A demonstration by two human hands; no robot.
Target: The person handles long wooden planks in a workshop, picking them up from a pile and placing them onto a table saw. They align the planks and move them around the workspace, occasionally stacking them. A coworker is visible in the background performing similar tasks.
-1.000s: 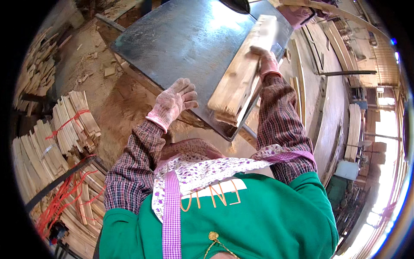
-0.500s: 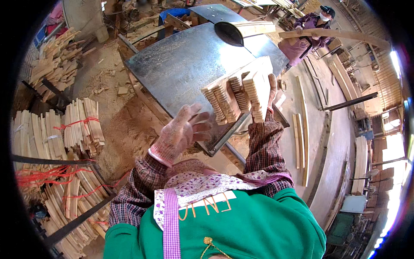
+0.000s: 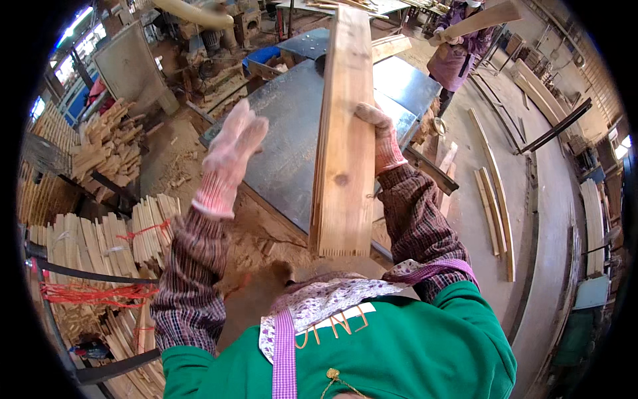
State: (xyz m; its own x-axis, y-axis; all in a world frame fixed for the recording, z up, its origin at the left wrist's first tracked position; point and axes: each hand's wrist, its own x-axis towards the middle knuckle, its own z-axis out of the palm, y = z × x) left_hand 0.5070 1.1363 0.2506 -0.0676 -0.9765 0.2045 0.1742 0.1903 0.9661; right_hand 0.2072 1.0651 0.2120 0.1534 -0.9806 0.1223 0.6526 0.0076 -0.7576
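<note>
A stack of long wooden boards stands out lengthwise in front of me, above a metal work table. Comb-like notches run along the boards' near end. My right hand, in a dusty pinkish knit glove, grips the stack from its right side with the thumb over the top board. The fingers beneath are hidden. To the left of the stack, my gloved left hand is raised with its fingers stretched out, touching nothing. It is a little blurred.
Tied wood strips fill a metal rack at left, with scrap wood behind. A co-worker holds a board beyond the table. Long strips lie on the floor at right.
The board stack has swung from showing its notched ends near the table to lying lengthwise before me, closer and higher. My left hand has moved up and left. The co-worker's board has shifted.
</note>
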